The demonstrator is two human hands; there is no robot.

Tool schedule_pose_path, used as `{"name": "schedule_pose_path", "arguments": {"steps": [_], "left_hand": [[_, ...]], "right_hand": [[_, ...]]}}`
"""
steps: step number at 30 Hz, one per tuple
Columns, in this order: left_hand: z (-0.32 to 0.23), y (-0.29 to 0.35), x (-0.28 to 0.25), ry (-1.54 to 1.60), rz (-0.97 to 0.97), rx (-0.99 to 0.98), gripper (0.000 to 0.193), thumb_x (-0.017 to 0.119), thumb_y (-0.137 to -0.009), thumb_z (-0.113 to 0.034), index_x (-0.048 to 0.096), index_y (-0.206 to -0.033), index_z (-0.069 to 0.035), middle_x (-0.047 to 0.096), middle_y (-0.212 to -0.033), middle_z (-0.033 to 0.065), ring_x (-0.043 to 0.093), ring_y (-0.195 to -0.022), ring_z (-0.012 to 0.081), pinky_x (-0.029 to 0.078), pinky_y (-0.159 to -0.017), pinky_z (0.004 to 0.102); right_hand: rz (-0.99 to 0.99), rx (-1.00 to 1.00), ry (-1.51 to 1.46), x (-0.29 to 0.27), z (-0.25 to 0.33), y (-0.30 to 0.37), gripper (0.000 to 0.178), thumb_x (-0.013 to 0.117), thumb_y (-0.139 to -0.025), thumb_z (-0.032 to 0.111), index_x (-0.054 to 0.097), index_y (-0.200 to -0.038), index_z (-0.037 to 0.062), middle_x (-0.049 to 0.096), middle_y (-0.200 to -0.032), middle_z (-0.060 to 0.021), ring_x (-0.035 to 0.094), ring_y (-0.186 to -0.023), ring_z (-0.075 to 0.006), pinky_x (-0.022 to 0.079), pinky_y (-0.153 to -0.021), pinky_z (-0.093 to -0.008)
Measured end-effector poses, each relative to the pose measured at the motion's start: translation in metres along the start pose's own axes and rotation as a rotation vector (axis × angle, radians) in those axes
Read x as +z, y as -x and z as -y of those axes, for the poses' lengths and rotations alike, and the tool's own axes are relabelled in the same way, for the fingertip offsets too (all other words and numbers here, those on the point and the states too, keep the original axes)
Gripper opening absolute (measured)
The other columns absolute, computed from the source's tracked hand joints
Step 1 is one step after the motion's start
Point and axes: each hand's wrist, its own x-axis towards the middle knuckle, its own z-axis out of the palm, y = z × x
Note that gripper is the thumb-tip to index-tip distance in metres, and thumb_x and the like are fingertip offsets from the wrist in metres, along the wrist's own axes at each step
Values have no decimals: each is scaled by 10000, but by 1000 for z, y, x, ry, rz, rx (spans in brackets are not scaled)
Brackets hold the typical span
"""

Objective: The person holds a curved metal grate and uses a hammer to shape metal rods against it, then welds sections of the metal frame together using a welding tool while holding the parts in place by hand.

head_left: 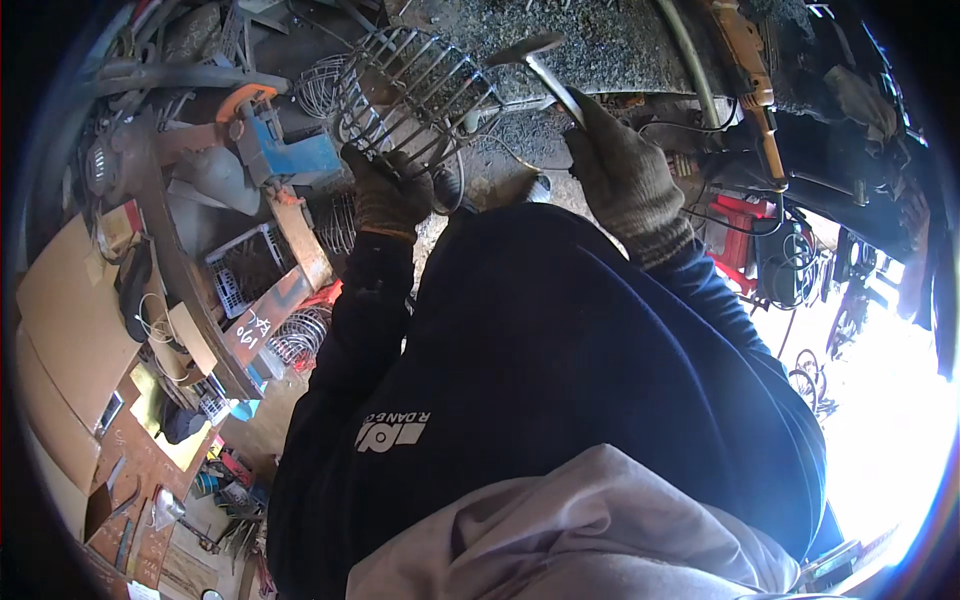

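Note:
My gloved left hand [388,195] grips the near lower end of a round metal wire cage [415,85], which is made of bent bars and rings and tilts up and away from me. My gloved right hand [630,170] is closed around the handle of a hammer [548,75]. The hammer's dark head is raised just right of the cage, apart from it by a small gap as far as I can see. Both gloves are brownish knit, and the fingertips of the left one are partly hidden behind the bars.
A blue bench vise [290,150] stands left of my left hand. An orange angle grinder [745,60] with a cord lies at the upper right, and a red machine [742,235] stands below it. Coiled wire [300,335] and cardboard [75,320] are at the left.

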Motion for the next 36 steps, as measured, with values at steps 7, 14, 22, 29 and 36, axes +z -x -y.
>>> {"name": "schedule_pose_path", "arguments": {"steps": [7,14,22,29,36], "left_hand": [[-5,19,11,39,12,-87,538,535,-885,-710,547,-789,-181,490,-590,-19,489,-502,113,444,-470,236],[-2,-39,-55,-341,226,89,436,411,-980,-496,582,-1129,-124,615,-976,18,577,-879,164,473,-824,350],[0,-46,-64,-457,270,218,405,404,-973,-430,544,-1189,-118,608,-1051,30,576,-964,180,437,-911,361],[2,2,-15,25,33,-87,531,409,-959,-636,615,-1097,-167,642,-960,-18,606,-780,126,505,-670,289],[2,1,-20,56,127,-122,538,479,-903,-694,604,-933,-172,618,-821,-41,596,-693,87,502,-541,256]], "right_hand": [[111,114,72,6,-15,10,414,548,-995,184,500,-1390,68,689,-912,-152,707,-736,-236,555,-639,-353],[43,-57,105,9,-14,6,401,508,-1016,206,495,-1390,61,686,-907,-146,708,-779,-253,555,-676,-361],[51,-27,66,1,-10,15,428,516,-1009,231,489,-1410,82,675,-858,-112,685,-727,-192,543,-673,-334],[149,36,176,7,-29,30,446,503,-1001,196,470,-1435,99,677,-872,-105,683,-715,-193,543,-674,-339],[86,49,94,-1,-10,32,438,536,-981,160,493,-1412,97,679,-863,-138,700,-763,-212,542,-690,-345]]}}
